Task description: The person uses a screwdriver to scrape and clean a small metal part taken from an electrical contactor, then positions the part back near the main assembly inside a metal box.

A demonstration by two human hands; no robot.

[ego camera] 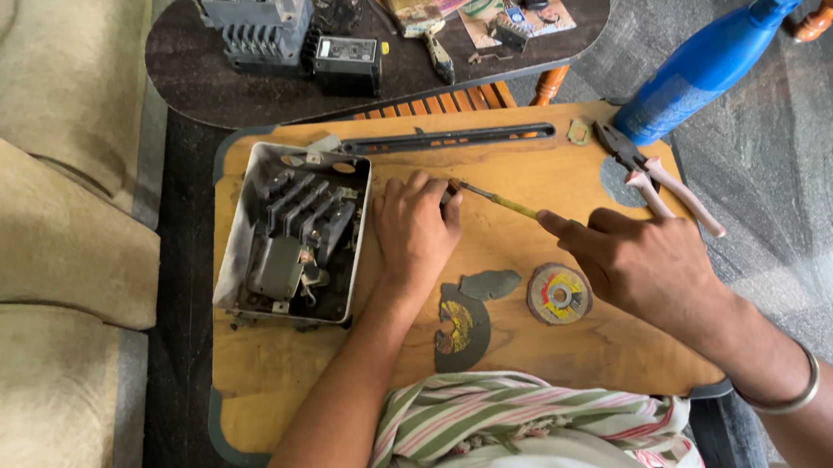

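Screwdriver (494,198), thin yellowish shaft, lies at centre frame across the wooden table (567,351), spanning both hands. Right hand (646,269), right of centre, is closed around its handle end, index finger stretched along the shaft. Left hand (418,226), centre, rests knuckles up with fingers curled at the tip end; whether it pinches the tip, cannot tell. Just left of that hand: open grey metal switch box (291,235) with dark parts inside. Below the hands: worn grinding disc (559,293), a broken disc piece (461,326) beside it. Upper right of the table: pliers (655,176) with pale handles, near a blue bottle (708,63) lying tilted. Long black metal bar (448,140) along the table's far edge. Top of frame: dark oval table (223,90) carrying a paintbrush (415,13).
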